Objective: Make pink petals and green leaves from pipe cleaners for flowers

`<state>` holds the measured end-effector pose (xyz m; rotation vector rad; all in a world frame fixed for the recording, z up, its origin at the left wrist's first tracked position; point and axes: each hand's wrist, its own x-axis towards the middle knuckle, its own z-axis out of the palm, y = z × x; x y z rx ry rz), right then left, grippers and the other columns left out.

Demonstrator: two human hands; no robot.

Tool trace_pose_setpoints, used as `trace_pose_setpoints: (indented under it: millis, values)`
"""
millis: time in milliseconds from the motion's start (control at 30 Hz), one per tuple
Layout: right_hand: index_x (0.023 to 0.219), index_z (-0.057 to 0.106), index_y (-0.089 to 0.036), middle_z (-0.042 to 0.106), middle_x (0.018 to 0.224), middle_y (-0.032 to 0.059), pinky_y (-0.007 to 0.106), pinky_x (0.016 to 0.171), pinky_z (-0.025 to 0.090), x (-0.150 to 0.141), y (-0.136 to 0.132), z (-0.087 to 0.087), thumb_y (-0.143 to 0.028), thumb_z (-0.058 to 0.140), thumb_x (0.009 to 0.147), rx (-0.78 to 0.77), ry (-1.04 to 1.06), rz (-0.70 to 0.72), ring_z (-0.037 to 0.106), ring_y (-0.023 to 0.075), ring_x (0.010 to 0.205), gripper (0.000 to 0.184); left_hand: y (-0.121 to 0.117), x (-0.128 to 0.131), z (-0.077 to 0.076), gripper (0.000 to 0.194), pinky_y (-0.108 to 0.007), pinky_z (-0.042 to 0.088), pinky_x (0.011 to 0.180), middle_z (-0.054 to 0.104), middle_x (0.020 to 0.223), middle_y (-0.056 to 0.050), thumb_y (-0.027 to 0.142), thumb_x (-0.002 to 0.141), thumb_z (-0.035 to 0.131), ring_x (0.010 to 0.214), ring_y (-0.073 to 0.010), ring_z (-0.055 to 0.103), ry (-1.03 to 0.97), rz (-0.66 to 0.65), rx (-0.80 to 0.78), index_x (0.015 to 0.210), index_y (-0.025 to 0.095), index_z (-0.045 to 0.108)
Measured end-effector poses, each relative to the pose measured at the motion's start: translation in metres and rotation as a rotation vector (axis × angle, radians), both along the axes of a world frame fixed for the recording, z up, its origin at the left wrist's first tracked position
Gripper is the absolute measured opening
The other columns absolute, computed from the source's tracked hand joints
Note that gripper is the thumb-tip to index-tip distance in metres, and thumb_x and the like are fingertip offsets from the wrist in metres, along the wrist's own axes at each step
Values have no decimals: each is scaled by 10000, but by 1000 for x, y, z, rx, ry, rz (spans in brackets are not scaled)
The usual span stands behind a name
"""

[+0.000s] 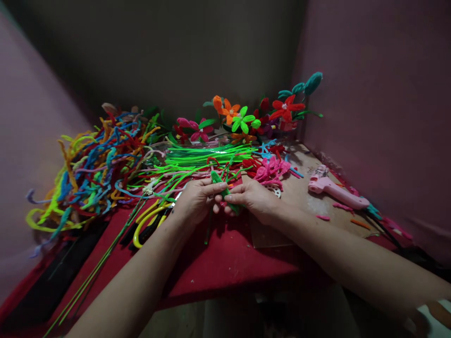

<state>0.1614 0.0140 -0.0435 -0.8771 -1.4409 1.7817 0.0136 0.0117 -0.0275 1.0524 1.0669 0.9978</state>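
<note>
Pinkish walls (380, 94) rise at 2 sides of a dim corner, with a dark back wall (158, 56) between them. Red cloth covers the surface (218, 267), whose front edge drops away into shadow nearest the wearer. Across the middle lies a bundle of green stems (211, 155), fuzzy and bright, partly under shiny clear wrapping. To the left of the bundle, a tangled heap of coloured pipe cleaners (102, 164) mixes blue, yellow, orange, red and teal. Behind the bundle stand fuzzy flowers, among them 1 orange flower (230, 111), 1 lime flower (243, 120) and 1 red flower (287, 109). To the right of the bundle, cardboard (299, 197) covers part of the cloth and carries a pink glue gun (338, 192); pink looped pieces (273, 171) lie at the bundle's near right end. Yellow-handled scissors (136, 237) rest in front of the bundle, toward its left.

Just in front of the bundle is a green fuzzy piece (224, 192), narrow and elongated, tilted, with its rounded upper end showing beyond the fingers and its middle partly covered. Both hands are close together, the left hand (197, 199) and the right hand (253, 197) each pinching it between thumb and fingers.
</note>
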Motion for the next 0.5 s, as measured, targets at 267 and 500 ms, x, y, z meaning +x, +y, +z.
trace_pose_setpoints:
  millis: [267,500]
  values:
    - [650,582,-123,522,500,-21,208,432,411,-1,-1,-1,-159,507,771,-79,7,3,460,65,404,147,-1,0,5,285,-169,209,316,391,404,71,275,652,697,317,-32,308,51,23,36,563,156,454]
    - [690,599,-107,515,480,-19,186,352,386,1,-2,2,-153,518,770,-167,-12,3,453,65,362,122,2,-7,12,240,-159,187,341,370,439,87,273,601,733,349,-16,285,17,154,95,749,128,612]
